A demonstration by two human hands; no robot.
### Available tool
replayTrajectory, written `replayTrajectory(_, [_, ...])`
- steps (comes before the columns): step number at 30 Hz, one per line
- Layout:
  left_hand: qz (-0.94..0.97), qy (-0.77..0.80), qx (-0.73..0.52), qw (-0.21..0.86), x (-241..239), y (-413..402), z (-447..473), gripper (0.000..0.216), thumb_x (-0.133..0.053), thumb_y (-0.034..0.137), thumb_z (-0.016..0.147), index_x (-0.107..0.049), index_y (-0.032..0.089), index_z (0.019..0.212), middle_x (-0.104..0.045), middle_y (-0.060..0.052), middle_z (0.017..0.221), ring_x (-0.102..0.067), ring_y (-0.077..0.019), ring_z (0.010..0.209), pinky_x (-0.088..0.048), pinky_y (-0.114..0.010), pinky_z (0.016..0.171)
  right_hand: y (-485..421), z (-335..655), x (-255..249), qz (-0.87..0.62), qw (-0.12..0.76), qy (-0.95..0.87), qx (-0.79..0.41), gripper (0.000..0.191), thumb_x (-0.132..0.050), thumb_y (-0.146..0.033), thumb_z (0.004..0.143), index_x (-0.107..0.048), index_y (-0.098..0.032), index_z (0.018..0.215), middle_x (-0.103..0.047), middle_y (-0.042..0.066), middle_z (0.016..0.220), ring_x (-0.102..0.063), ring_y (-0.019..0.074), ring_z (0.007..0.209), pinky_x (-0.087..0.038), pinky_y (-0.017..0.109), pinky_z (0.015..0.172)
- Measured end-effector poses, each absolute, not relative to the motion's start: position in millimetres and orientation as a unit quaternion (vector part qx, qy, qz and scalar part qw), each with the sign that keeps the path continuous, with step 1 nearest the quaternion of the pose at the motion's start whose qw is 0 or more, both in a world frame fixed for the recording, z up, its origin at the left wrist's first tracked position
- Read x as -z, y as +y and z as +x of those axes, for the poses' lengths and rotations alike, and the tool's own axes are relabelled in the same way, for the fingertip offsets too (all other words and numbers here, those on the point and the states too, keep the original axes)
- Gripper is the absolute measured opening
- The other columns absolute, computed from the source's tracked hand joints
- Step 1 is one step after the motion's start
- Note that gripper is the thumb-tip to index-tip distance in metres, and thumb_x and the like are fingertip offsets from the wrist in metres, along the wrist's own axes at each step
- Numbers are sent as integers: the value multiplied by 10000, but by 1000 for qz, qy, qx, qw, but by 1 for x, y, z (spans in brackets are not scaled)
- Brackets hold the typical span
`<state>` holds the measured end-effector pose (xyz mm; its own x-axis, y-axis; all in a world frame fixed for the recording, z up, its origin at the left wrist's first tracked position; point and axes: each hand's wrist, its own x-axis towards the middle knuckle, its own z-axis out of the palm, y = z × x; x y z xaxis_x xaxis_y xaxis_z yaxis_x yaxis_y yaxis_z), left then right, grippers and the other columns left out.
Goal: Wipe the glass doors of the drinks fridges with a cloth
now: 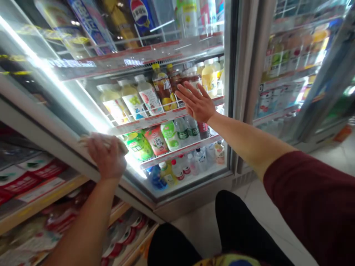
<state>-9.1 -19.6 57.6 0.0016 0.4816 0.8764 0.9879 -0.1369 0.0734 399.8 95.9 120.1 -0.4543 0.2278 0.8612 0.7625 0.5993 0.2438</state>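
Left hand (107,157) grips a cloth (95,139) on the glass door (83,92), centre-left; right hand (197,103) lies flat, fingers spread; wiping seems partway done.

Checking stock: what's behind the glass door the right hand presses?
Behind the glass door, shelves of bottled drinks. The right hand covers some bottles; the left hand and cloth hide a corner.

I see the cooler's light strip (55,79) flaring white across the glass door (155,55), edges warped, the left hand (108,157) blurred.
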Motion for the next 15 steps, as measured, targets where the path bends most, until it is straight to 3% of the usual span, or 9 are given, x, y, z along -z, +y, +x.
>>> replayTrajectory(4, [-638, -535, 410, 373, -131, -7, -28, 659, -508, 448, 979, -444, 126, 1550, -134, -182, 1758, -29, -363, 1647, -29, -642, 1306, 102, 399, -118, -288, 439, -784, 330, 649, -281, -240, 1064, -198, -348, 1698, -304, -71, 1727, -208, 219, 1641, -89, 545, 1376])
replayTrajectory(8, [-597, -474, 456, 459, -189, 12, -33, 889, -519, 343, 934, -97, 6, 1640, -43, -226, 1748, -6, -315, 1648, -32, -598, 1328, 106, 400, -116, -274, 451, -785, 324, 664, -300, -236, 1063, -162, -361, 1700, -308, -74, 1725, -216, 229, 1637, -76, 546, 1375])
replayTrajectory(10, [-572, -453, 489, 478, -177, 14, -22, 823, -560, 281, 902, -193, 23, 1592, -168, -233, 1705, -147, -301, 1621, -150, -583, 1320, 107, 400, -116, -275, 451, -784, 326, 672, -296, -236, 1065, -131, -372, 1701, -301, -80, 1727, -209, 226, 1639, -74, 548, 1376])
replayTrajectory(13, [-582, -443, 496, 468, -143, 8, -4, 429, -598, 229, 910, -508, 111, 1313, -444, -197, 1479, -409, -303, 1438, -343, -570, 1223, 107, 400, -116, -277, 450, -780, 335, 680, -287, -229, 1068, -89, -383, 1701, -293, -84, 1729, -208, 219, 1639, -76, 544, 1379])
replayTrajectory(15, [-609, -443, 496, 433, -144, 5, -1, 319, -612, 216, 918, -536, 117, 1212, -440, -184, 1407, -415, -313, 1382, -327, -588, 1213, 107, 400, -116, -277, 447, -780, 338, 685, -289, -225, 1071, -73, -388, 1700, -282, -85, 1733, -211, 222, 1639, -76, 534, 1382])
